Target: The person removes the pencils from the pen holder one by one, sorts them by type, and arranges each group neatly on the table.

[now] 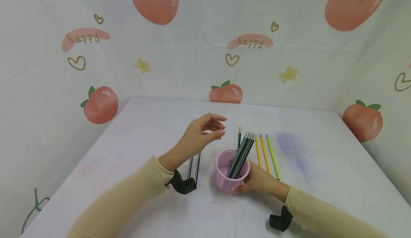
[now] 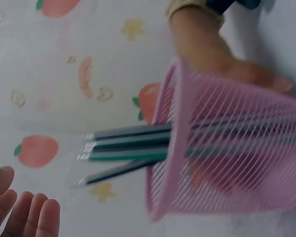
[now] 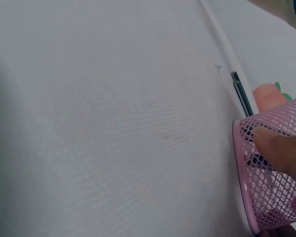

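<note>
My right hand (image 1: 257, 179) grips the side of a pink mesh pencil cup (image 1: 221, 175), and its thumb (image 3: 276, 148) lies against the mesh in the right wrist view. Inside the cup lean several dark green and black pencils (image 1: 242, 156), eraser ends up; one black pencil (image 1: 239, 134) stands a little apart from the bunch. My left hand (image 1: 205, 131) hovers to the left of the cup, near the pencil tops, with fingers loosely bent and nothing between them. In the left wrist view, its fingertips (image 2: 48, 219) point up, apart from the pencils' ends.
Two dark pencils (image 1: 197, 163) lie on the table below the left wrist, partly covered by the black wrist mount (image 1: 183, 184). Right of the cup lie two yellow pencils (image 1: 264, 152) and a lime green pencil (image 1: 273, 156). A fruit-printed cloth (image 1: 186, 66) hangs behind the table.
</note>
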`<action>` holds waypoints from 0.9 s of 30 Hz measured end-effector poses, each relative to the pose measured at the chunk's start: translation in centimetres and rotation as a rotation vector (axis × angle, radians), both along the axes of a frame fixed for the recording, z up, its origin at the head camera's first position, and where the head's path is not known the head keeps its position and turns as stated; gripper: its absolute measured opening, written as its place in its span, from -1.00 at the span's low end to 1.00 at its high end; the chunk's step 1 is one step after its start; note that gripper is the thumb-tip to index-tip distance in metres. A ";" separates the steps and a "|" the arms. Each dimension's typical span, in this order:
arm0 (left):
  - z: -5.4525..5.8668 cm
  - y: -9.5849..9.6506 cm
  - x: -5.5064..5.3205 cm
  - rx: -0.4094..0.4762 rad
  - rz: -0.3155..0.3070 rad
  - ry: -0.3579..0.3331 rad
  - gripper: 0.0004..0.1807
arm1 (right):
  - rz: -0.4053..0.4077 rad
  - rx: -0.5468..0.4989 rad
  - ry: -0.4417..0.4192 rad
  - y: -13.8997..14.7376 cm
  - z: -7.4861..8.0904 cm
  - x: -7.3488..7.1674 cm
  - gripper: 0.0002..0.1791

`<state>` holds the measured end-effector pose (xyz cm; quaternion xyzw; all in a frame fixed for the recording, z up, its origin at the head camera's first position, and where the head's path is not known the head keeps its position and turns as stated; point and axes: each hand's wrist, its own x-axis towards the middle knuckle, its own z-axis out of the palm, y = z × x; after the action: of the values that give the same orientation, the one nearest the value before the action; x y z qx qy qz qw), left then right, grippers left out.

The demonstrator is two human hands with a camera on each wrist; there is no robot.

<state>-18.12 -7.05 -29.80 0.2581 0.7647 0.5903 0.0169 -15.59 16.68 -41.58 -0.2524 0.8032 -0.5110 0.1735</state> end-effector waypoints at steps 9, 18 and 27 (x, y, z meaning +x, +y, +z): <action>-2.1 2.5 1.9 -0.145 -0.135 -0.047 -0.55 | -0.001 0.022 -0.013 0.1 0.3 0.1 0.10; -3.3 3.5 2.3 -0.238 -0.141 -0.073 -0.51 | 0.003 0.028 -0.020 0.1 0.4 0.2 0.15; -3.3 3.7 2.2 -0.309 -0.122 -0.068 -0.48 | -0.013 0.069 -0.004 0.1 0.5 0.2 0.13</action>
<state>-15.92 -3.39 -33.08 0.2784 0.8283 0.4718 0.1179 -15.38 16.80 -41.07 -0.2399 0.8215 -0.4848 0.1803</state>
